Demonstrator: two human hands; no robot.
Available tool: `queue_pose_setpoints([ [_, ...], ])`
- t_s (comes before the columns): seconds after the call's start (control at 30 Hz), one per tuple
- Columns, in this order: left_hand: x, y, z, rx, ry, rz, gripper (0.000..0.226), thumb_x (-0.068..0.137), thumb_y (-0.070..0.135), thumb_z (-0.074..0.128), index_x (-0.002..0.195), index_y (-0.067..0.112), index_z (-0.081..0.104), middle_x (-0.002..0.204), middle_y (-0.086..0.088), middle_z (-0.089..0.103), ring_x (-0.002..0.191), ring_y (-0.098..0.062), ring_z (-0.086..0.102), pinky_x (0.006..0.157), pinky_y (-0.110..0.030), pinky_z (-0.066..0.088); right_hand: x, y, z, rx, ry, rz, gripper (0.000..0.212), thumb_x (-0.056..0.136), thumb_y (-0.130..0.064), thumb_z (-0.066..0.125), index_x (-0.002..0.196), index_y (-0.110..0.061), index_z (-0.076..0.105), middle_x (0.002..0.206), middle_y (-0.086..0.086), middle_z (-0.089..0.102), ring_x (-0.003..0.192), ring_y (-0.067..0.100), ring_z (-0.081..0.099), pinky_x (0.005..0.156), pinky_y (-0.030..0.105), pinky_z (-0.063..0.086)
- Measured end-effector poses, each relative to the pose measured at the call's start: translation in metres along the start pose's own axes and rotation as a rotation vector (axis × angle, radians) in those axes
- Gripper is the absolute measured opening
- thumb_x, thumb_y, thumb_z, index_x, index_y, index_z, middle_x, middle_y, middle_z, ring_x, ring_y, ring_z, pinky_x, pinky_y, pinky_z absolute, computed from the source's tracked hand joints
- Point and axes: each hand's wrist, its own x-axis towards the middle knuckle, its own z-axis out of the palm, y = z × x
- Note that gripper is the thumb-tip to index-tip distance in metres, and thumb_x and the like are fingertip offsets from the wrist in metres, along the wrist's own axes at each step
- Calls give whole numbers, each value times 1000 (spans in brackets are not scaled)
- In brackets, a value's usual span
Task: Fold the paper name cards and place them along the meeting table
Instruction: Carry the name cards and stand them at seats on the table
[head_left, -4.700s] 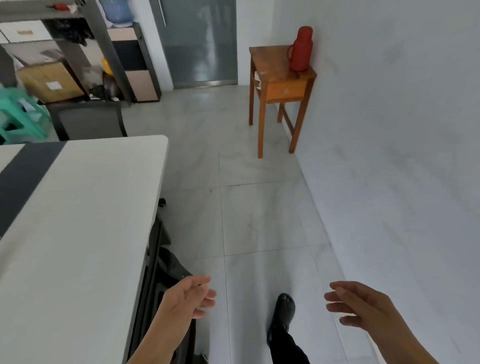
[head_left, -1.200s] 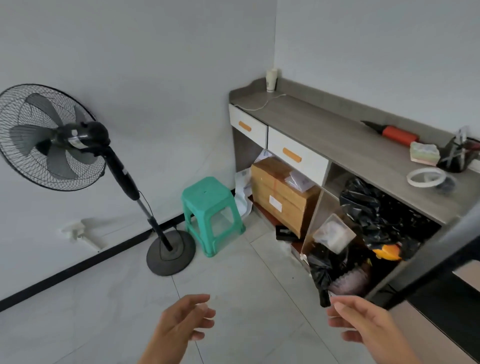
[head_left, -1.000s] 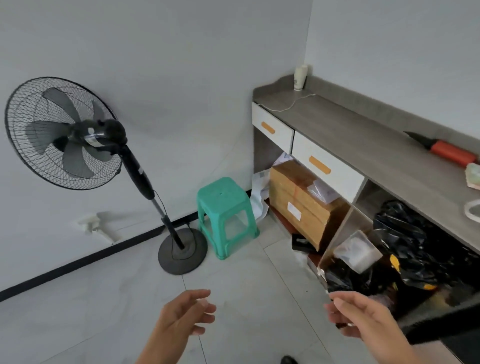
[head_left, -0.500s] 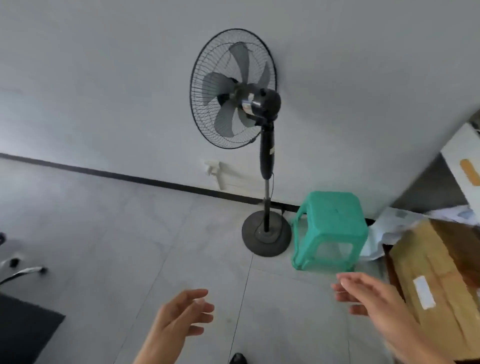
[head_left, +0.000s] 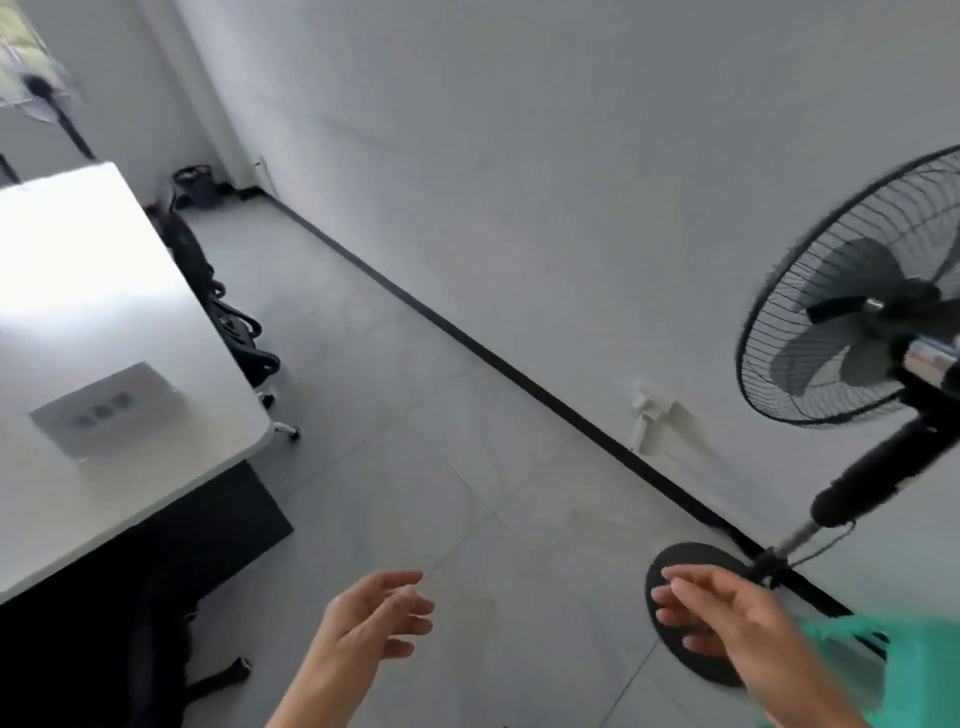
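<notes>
Both hands are hanging low at about six o'clock and carrying nothing: the left hand (head_left: 374, 618) is floating over the grey floor with its fingers loosely spread, and the right hand (head_left: 727, 613) is doing the same in front of the dark base of the standing fan (head_left: 852, 332), which is leaning in at three o'clock beside a green stool (head_left: 914, 670). Over at nine o'clock the white counter (head_left: 104, 291) is catching the light, with black chairs (head_left: 244, 332) tucked along its far side. What I am taking for a name card (head_left: 106, 410) is sitting on it near the rounded corner, well apart from both hands. It is too blurred for me to read the dark marks on its face. Being paper, it is probably going to feel almost weightless and a little floppy, creasing at any hard squeeze and skating easily on that smooth top. I am guessing the safe hold is a light pinch along the top fold or at the two short ends, never pressing on the flat printed face
</notes>
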Motion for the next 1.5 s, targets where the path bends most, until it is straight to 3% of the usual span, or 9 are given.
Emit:
queue_pose_setpoints([
  [0.33, 67, 14, -114, -160, 298, -99, 39, 70, 30, 60, 102, 9, 68, 90, -15, 76, 75, -23, 72, 67, -32, 53, 139, -98, 153, -196, -310, -71, 12, 90, -13, 62, 96, -9, 71, 86, 8, 78, 79, 23, 74, 68, 35, 52],
  [0.5, 126, 22, -161, -221, 462, -119, 15, 92, 13, 59, 104, 8, 68, 89, -15, 76, 79, -28, 71, 69, -35, 52, 229, -139, 236, -253, -429, -82, 12, 89, -9, 62, 95, -5, 71, 81, 9, 78, 75, 24, 73, 63, 33, 51],
  [0.63, 179, 48, -201, -247, 566, -145, 31, 75, 27, 64, 101, 10, 68, 87, -14, 76, 74, -25, 71, 67, -34, 51, 294, -186, 312, -308, -543, -106, 11, 89, -9, 62, 95, -6, 71, 82, 9, 78, 74, 23, 73, 63, 33, 50],
  [0.73, 210, 60, -232, -271, 653, -143, 24, 84, 23, 64, 102, 8, 68, 87, -15, 76, 80, -31, 70, 67, -35, 52, 327, -220, 371, -366, -660, -143, 13, 90, -13, 62, 98, -9, 71, 83, 6, 78, 75, 19, 74, 65, 32, 51],
  [0.87, 229, 55, -268, -318, 764, -177, 15, 93, 7, 56, 104, 7, 67, 91, -19, 75, 84, -36, 69, 66, -35, 52, 349, -255, 447, -448, -797, -180, 11, 89, -17, 63, 97, -14, 71, 86, 5, 78, 79, 19, 74, 69, 32, 53],
  [1.1, 266, 41, -368, -375, 873, -239, 15, 94, 12, 54, 106, 10, 64, 96, -19, 73, 88, -32, 69, 74, -39, 54, 367, -267, 580, -565, -915, -231, 10, 89, -15, 63, 96, -15, 70, 85, 6, 77, 78, 18, 73, 69, 31, 53],
  [1.23, 302, 26, -457, -343, 903, -264, 18, 94, 16, 54, 110, 11, 62, 99, -15, 70, 94, -31, 68, 82, -44, 54, 372, -267, 671, -645, -936, -304, 8, 87, -20, 68, 95, -19, 69, 83, 4, 76, 81, 19, 72, 67, 24, 53],
  [1.37, 342, 7, -540, -290, 931, -302, 31, 93, 22, 56, 122, 10, 55, 104, -8, 64, 96, -24, 64, 75, -35, 54, 382, -252, 766, -835, -937, -396, 25, 80, -32, 73, 103, -23, 68, 89, -4, 73, 84, 13, 69, 79, 32, 56],
  [1.5, 383, -7, -599, -218, 912, -323, 50, 92, 31, 58, 137, 16, 43, 119, -7, 57, 107, -25, 59, 90, -45, 52, 391, -227, 847, -1075, -945, -476, 59, 74, -41, 74, 128, -27, 53, 123, -3, 62, 112, 14, 59, 92, 31, 48],
])
